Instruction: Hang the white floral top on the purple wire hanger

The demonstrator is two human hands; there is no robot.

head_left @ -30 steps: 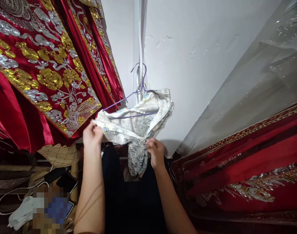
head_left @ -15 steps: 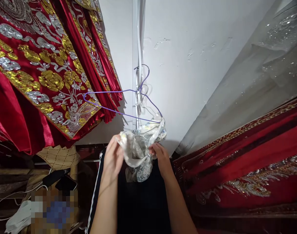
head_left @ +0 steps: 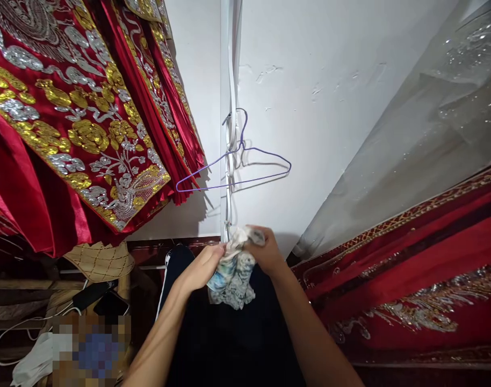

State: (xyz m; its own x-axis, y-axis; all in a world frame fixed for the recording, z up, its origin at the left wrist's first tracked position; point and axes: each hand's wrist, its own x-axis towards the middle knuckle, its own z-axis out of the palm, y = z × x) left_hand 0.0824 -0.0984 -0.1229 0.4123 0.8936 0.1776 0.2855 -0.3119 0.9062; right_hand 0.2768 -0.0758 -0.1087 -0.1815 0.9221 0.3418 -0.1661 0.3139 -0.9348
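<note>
A crumpled piece of patterned cloth, whitish with blue and grey print, hangs bunched between my two hands above my dark-clothed lap. My left hand grips its left side near the top, thumb uppermost. On the other side, my right hand is closed on the upper edge, where a pale fold sticks out. What kind of garment it is, I cannot tell. Just above and apart from the cloth, a bare purple wire hanger hangs by its hook from a white strap against the wall.
Red embroidered garments hang at the left, and more red sequined fabric lies at the right beneath a translucent sheet. At lower left a wooden stool holds a phone, a dark case, a white cable and white cloth.
The cloth has come off the hanger's right end and moved down, bunched up between my hands. The hanger has swung to the right and hangs freely.
</note>
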